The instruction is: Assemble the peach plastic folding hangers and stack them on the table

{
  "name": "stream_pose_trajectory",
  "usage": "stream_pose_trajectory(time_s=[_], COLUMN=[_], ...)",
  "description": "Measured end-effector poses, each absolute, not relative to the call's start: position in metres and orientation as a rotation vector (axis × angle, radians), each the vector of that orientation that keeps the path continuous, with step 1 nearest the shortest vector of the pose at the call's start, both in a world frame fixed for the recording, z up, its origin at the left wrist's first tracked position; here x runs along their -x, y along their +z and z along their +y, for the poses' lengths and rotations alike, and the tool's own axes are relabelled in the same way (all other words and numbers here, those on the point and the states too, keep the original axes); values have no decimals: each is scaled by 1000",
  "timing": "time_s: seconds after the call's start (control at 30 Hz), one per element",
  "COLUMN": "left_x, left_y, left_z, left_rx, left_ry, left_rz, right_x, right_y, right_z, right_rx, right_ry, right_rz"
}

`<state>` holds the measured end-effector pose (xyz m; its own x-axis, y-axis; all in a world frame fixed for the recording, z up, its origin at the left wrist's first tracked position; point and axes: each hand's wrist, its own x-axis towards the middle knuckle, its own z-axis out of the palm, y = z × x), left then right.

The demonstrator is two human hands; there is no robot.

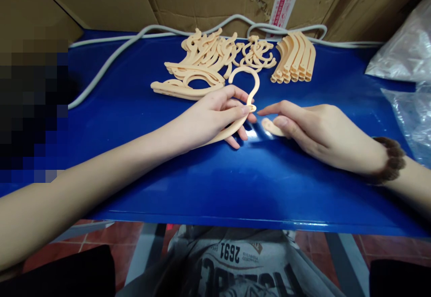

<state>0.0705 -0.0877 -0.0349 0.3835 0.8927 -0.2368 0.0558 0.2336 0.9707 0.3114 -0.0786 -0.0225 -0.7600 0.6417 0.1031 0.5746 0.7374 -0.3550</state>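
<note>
My left hand (224,113) is closed on a beige plastic hanger arm (232,130), pinching its end under the thumb. A curved hanger hook (257,83) rises from that same end, its open curl pointing left. To the right, my right hand (313,128) pinches another beige hanger arm (272,127) between thumb and fingers; most of this piece is hidden under the hand. A small gap separates the two pieces. Behind my left hand lie assembled-looking folded hangers (183,89), stacked on the blue table (215,189).
Loose hanger arms (208,50) lie heaped at the back, beside a pile of hooks (257,54). Further right, more arms (296,59) are stacked in rows. A white cable (117,56) runs along cardboard (208,0). Clear plastic bags (404,50) sit at the right.
</note>
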Motion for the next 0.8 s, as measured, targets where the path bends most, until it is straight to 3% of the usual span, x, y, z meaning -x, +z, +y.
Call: stream_pose_trajectory(time_s=[0.8], left_x=[-72], left_y=[-33], left_z=[-89], left_rx=[-1243], left_ry=[737], left_rz=[1028], right_x=[-311], right_y=[-29], right_z=[-80], right_rx=[886], right_ry=[129], right_rz=[-2803])
